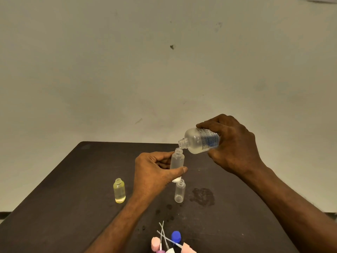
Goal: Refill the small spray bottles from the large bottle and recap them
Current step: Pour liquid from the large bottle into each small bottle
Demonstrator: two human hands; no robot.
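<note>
My right hand [235, 143] grips the large clear bottle [198, 140], which has a blue-printed label. It is tilted with its open neck down and left, right over the mouth of a small clear bottle [177, 160]. My left hand [155, 172] holds that small uncapped bottle upright above the table, thumb and fingers curled round its body. A second small clear bottle [180, 191] stands uncapped just below it. A small yellow bottle [119, 190] stands uncapped to the left.
On the dark table [63, 207] near the front edge lie spray tops with thin dip tubes [163, 234], pink caps [155, 243] and a blue cap [176, 236]. A wet patch [202, 196] spreads right of the bottles. A pale wall rises behind.
</note>
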